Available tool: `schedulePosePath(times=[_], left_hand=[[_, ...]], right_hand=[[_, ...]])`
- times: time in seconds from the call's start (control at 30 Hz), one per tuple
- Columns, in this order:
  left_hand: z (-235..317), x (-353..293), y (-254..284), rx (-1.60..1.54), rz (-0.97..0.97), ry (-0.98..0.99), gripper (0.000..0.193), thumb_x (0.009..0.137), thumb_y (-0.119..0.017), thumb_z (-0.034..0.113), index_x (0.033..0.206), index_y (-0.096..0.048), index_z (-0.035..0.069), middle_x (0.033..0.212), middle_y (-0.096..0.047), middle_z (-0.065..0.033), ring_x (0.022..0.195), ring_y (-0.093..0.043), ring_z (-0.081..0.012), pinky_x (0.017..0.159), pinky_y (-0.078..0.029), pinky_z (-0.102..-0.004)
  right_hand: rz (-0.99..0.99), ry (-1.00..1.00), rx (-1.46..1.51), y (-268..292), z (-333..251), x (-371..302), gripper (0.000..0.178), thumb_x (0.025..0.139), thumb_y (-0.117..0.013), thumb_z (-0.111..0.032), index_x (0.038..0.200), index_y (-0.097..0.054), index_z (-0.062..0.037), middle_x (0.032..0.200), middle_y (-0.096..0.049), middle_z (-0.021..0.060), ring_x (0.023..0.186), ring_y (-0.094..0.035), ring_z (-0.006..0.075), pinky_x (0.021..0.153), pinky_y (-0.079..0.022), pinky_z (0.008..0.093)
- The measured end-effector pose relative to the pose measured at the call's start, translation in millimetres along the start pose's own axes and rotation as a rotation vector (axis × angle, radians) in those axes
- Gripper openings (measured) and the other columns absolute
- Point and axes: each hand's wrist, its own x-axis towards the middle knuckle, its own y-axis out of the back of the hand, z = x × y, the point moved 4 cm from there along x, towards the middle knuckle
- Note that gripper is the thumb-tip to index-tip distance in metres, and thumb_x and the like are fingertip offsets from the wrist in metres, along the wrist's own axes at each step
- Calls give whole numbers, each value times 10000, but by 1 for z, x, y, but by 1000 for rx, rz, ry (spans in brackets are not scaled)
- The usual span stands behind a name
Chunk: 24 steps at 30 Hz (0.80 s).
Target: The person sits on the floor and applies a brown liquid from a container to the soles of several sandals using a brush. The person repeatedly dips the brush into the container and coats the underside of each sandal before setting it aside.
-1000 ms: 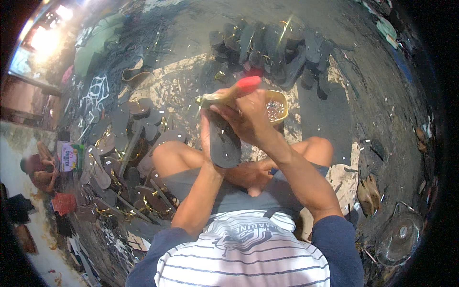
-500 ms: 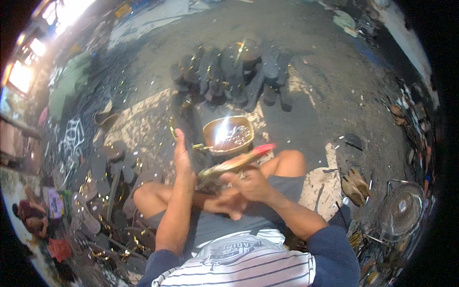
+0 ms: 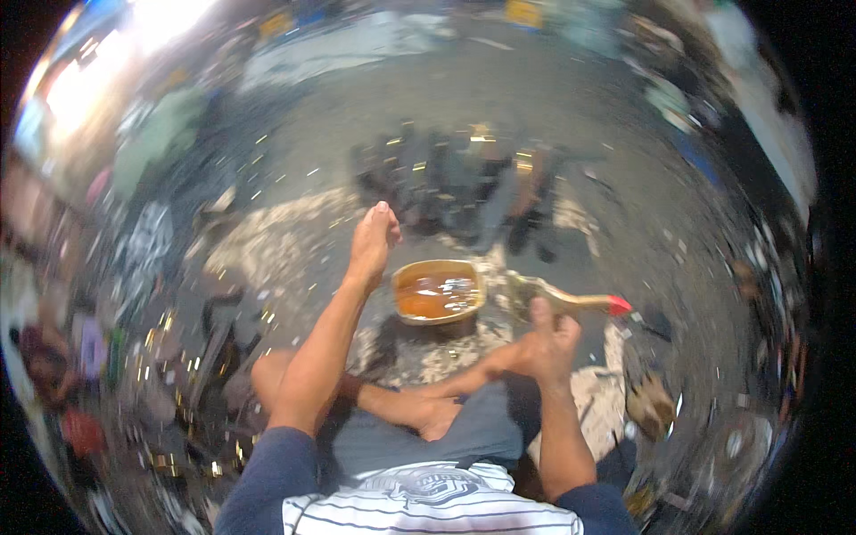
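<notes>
My left hand (image 3: 376,236) reaches forward beside a row of dark, sole-like pieces (image 3: 446,192). Its fingers are curled, and motion blur hides what they hold, if anything. My right hand (image 3: 555,343) is closed round a brush (image 3: 571,301) above my right knee. The brush's red handle tip points right, and its wide bristle end is on the left. Between my hands, in front of my crossed legs, stands a yellowish tub (image 3: 482,294) of shiny amber liquid.
Pale, spotted sheeting (image 3: 276,227) lies on the dark floor. More dark pieces (image 3: 192,374) are heaped at left. A brown object (image 3: 651,406) and a round fan-like grille (image 3: 738,446) lie at right. Bright openings (image 3: 89,85) glare at upper left.
My hands have moved apart: the left forward, the right outward with the brush. A dark piece with a yellow edge was by my left hand; now I cannot make it out there.
</notes>
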Motion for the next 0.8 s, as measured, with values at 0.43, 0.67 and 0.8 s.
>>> schedulePosePath(times=[0.43,0.67,0.8], left_hand=[[98,-144,478,1709,1100,486,766,800,-703,671,1353,-613,147,1433,-535,-232,1289,-530,-434,1043,-467,-526],[110,-145,484,1548,871,363,510,766,-741,443,1091,-637,64,1154,-685,-196,1143,-637,-378,943,-481,-535],[144,-161,403,1331,691,-307,378,792,-705,222,1079,-573,14,1124,-617,-195,1087,-611,-338,904,-483,-435]], right_hand=[[-154,105,196,-64,-12,-16,377,996,-682,-339,1091,-680,25,1043,-665,40,952,-564,120,880,-449,306],[-181,220,-308,-72,19,48,396,948,-675,-350,1144,-718,-9,1159,-729,122,1041,-676,250,927,-498,412],[-383,570,-596,-143,26,63,295,859,-762,-346,1008,-761,-92,997,-747,141,922,-714,330,820,-524,443]])
